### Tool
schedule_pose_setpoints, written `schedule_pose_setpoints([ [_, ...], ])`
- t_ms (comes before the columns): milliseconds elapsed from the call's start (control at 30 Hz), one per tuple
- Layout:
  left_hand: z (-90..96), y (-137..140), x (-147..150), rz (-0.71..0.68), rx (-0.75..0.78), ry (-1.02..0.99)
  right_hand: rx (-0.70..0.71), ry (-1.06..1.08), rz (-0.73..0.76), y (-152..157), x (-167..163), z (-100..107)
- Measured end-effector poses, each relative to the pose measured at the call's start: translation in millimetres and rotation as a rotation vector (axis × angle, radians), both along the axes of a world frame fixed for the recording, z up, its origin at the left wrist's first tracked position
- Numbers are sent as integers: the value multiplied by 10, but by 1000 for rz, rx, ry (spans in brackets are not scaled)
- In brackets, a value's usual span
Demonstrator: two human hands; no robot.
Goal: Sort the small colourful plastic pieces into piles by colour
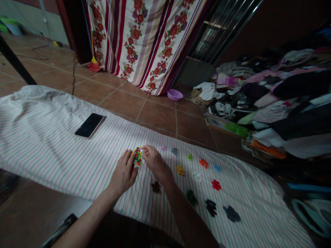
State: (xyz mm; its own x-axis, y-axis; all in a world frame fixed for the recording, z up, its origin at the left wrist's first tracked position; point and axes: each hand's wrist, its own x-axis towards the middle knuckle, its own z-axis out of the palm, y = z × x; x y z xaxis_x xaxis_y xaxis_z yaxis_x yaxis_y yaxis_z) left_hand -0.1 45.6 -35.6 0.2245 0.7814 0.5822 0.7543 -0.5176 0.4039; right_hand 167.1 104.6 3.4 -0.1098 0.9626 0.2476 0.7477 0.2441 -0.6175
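Observation:
A small mosaic of multicoloured toy pieces (138, 156) in yellow, red, green and white lies on the striped cloth. My left hand (124, 172) rests along its left side, fingers stretched out and touching its edge. At its upper right edge, my right hand (153, 160) is closed in a pinch; whatever sits between the fingertips is too small to make out. Right of my hands are sorted piles of small pieces: yellow (180, 170), orange (203, 163), red (216, 185), brown (156, 187), dark green (191, 197) and black (211, 207), among others.
A dark-screened phone (89, 125) lies on the cloth (51, 137) to the left. Beyond the cloth's far edge are a tiled floor (157, 113), a purple basin (175, 95) and a floral curtain (144, 41). Clothes (279, 103) are heaped at the right.

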Motion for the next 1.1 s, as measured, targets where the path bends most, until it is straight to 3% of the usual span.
schedule_pose_setpoints([
  [167,12,0,11,1,7,-1,-36,168,-44,-133,-17,96],
  [533,59,-10,4,6,-24,40,-22,576,-300,-526,-141,103],
  [867,93,-7,10,11,-73,44,-76,467,-283,-473,-137,169],
  [1100,69,7,7,10,-82,61,-132,589,-302,-468,-146,72],
])
